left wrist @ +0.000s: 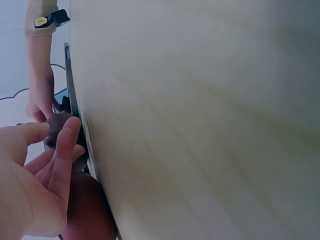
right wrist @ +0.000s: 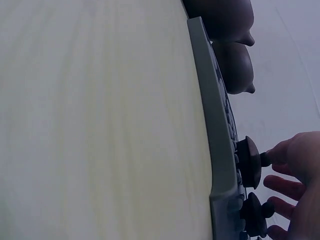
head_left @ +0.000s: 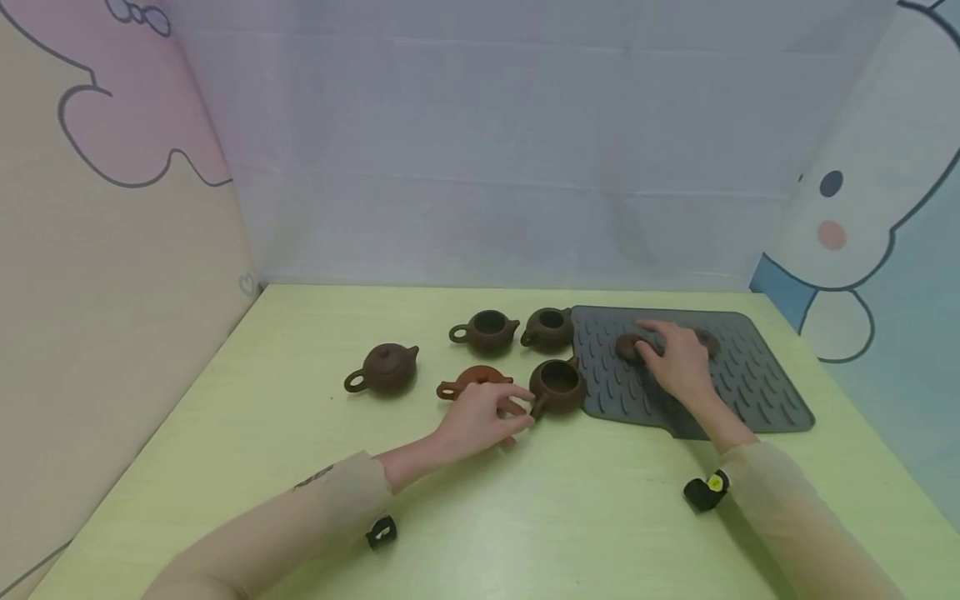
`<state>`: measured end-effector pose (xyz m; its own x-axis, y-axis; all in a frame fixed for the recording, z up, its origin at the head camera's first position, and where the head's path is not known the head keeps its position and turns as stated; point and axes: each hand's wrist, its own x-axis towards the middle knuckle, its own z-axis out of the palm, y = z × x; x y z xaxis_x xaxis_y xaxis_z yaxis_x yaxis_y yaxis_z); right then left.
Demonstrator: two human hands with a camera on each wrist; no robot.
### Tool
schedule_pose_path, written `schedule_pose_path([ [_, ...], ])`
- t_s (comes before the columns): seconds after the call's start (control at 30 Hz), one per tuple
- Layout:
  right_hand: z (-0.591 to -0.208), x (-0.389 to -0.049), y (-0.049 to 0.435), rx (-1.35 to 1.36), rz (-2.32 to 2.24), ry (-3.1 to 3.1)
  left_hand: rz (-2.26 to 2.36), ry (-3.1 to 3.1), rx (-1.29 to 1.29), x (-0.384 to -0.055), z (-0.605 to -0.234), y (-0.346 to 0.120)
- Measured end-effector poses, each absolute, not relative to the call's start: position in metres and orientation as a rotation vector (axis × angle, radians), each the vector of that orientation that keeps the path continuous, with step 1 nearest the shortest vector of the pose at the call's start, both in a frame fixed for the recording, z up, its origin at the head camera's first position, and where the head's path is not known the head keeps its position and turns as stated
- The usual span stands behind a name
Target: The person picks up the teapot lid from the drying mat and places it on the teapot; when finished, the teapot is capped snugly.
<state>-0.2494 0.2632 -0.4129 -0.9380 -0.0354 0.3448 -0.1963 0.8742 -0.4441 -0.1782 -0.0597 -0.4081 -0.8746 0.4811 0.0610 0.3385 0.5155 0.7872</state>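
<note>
My left hand [head_left: 483,417] reaches over the table with relaxed fingers, its fingertips right at the handle of a lidless brown teapot [head_left: 560,388]. In the left wrist view that teapot [left wrist: 58,122] appears beyond the parted thumb and index finger. Partly covered by the same hand is a reddish-brown teapot [head_left: 480,372]. My right hand [head_left: 678,362] is over the grey mat, fingers spread. Its thumb is close at the knob of a dark teapot lid [head_left: 627,347], also visible in the right wrist view as a lid [right wrist: 249,162]. A second lid [head_left: 707,342] lies beyond the fingers.
Two more lidless teapots [head_left: 490,331] [head_left: 550,328] stand farther back, one beside the mat's left edge. A lidded brown teapot [head_left: 387,370] is at the left. The ridged grey mat [head_left: 772,400] covers the table's back right. Printed cloth [head_left: 480,167] rises behind the table.
</note>
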Motion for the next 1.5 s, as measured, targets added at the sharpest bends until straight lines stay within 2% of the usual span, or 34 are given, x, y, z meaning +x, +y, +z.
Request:
schedule_pose_path([
  [0.33,-0.416,-0.252,0.264,0.098,0.653,-2.736,1.339,2.537,0.632,-0.178,-0.409,-0.053],
  [0.87,-0.415,-0.248,0.257,0.143,0.751,-2.650,1.343,2.527,0.599,-0.177,-0.410,-0.051],
  [1.5,-0.408,-0.243,0.223,0.394,0.988,-2.317,1.370,2.506,0.578,-0.177,-0.410,-0.052],
])
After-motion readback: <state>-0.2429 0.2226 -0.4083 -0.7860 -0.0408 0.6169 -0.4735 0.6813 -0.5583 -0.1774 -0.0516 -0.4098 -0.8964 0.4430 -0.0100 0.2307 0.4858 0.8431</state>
